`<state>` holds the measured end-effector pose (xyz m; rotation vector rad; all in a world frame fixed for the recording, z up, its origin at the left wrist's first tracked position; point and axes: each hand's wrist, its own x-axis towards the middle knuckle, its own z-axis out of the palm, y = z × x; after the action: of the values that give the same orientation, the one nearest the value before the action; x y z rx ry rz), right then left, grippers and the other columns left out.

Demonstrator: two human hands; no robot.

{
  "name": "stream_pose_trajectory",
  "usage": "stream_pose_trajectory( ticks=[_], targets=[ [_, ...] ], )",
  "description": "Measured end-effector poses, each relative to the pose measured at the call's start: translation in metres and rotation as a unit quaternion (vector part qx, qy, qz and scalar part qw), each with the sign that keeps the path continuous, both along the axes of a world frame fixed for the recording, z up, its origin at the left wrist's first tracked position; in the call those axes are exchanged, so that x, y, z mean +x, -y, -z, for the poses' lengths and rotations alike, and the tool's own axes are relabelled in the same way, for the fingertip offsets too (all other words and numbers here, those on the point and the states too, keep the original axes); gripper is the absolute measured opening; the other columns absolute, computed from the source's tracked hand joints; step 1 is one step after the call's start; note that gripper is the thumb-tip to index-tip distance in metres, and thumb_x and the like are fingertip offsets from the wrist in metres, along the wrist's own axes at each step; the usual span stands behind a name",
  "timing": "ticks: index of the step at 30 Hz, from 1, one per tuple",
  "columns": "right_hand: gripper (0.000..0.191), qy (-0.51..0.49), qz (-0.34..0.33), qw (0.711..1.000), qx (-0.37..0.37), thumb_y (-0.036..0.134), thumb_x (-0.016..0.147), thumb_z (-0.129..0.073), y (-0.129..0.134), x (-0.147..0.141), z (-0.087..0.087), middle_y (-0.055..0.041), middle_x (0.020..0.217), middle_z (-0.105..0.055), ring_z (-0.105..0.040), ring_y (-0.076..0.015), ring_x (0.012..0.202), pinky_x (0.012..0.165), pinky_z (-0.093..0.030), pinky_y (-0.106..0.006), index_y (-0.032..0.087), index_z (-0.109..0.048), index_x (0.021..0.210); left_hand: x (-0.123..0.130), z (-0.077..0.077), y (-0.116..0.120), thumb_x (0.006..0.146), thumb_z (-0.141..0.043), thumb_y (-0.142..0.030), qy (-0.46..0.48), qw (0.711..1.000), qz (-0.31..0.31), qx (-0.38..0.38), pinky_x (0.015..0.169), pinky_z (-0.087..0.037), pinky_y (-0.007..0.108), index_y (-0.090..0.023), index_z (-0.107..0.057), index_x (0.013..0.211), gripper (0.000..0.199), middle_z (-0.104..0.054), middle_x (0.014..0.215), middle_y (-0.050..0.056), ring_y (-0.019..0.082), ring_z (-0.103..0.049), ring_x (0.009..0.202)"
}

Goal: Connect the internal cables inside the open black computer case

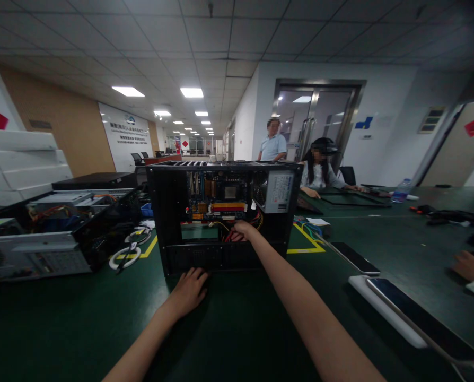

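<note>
An open black computer case [221, 258] stands upright on the green table, its inside facing me. A motherboard [205, 191] is mounted in its upper part, with a silver power supply [280, 192] at the upper right. My right hand [243, 232] reaches into the lower middle of the case, fingers curled at a bundle of red and dark cables [229, 235]. Which cables it grips is too small to tell. My left hand [189, 292] rests palm down on the table against the case's lower front edge, fingers spread, holding nothing.
More opened computer cases [54, 249] and coiled cables [124, 258] lie at left. On the right are a dark phone [355, 258], a white device [386, 310], a large dark-screened device [423, 318] and a bottle [401, 191]. A person [320, 170] sits across; another stands behind.
</note>
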<state>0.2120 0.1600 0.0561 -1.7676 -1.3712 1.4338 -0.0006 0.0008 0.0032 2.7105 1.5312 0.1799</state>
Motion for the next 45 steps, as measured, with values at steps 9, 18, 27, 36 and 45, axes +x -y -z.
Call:
stream_pose_trajectory(
  ticks=[9,18,27,36,45],
  targets=[
    [0.007,0.149,-0.046,0.979,0.132,0.011,0.070,-0.044,0.017,0.027,-0.007,-0.0049,0.054,-0.057,-0.053,-0.0116,0.043,0.047,-0.041,-0.024,0.012,-0.049,0.066,0.000,0.003,-0.002,0.075,-0.038,-0.024,0.006,1.000,0.011,0.014,0.084,-0.032,0.037,-0.027,-0.037,0.114,0.039,-0.041,0.112,0.004,0.021,-0.037,0.103],
    [0.012,0.268,-0.119,0.865,0.408,0.014,0.075,-0.043,0.066,0.051,-0.012,-0.0063,0.072,-0.059,-0.055,-0.0148,0.070,0.062,-0.035,-0.021,0.015,-0.055,0.075,0.001,-0.003,0.001,0.076,-0.038,-0.025,0.010,1.000,0.003,-0.006,0.086,-0.031,0.039,-0.027,-0.037,0.115,0.039,-0.041,0.113,0.004,0.022,-0.036,0.104],
    [0.019,0.274,-0.109,0.869,0.398,0.026,0.083,-0.034,0.108,0.054,-0.003,-0.0060,0.083,-0.058,-0.053,-0.0163,0.081,0.072,-0.032,-0.024,0.019,-0.051,0.082,0.000,-0.003,0.002,0.076,-0.038,-0.026,0.013,1.000,0.003,-0.005,0.086,-0.031,0.039,-0.028,-0.037,0.115,0.038,-0.041,0.113,0.004,0.022,-0.036,0.105],
    [0.016,0.247,-0.085,0.876,0.405,0.024,0.082,-0.036,0.113,0.053,0.006,-0.0067,0.084,-0.057,-0.051,-0.0175,0.088,0.076,-0.032,-0.024,0.019,-0.051,0.082,0.001,-0.002,0.001,0.076,-0.038,-0.026,0.002,1.000,-0.005,-0.012,0.087,-0.029,0.039,-0.028,-0.037,0.114,0.039,-0.041,0.113,0.004,0.022,-0.035,0.105],
    [0.014,0.201,-0.122,0.862,0.449,0.017,0.076,-0.043,0.085,0.049,-0.008,-0.0040,0.082,-0.057,-0.052,-0.0127,0.077,0.071,-0.036,-0.023,0.018,-0.053,0.085,0.000,-0.001,0.001,0.076,-0.038,-0.025,0.014,1.000,0.007,0.001,0.084,-0.032,0.037,-0.028,-0.037,0.114,0.038,-0.042,0.113,0.004,0.021,-0.037,0.103]
  ],
)
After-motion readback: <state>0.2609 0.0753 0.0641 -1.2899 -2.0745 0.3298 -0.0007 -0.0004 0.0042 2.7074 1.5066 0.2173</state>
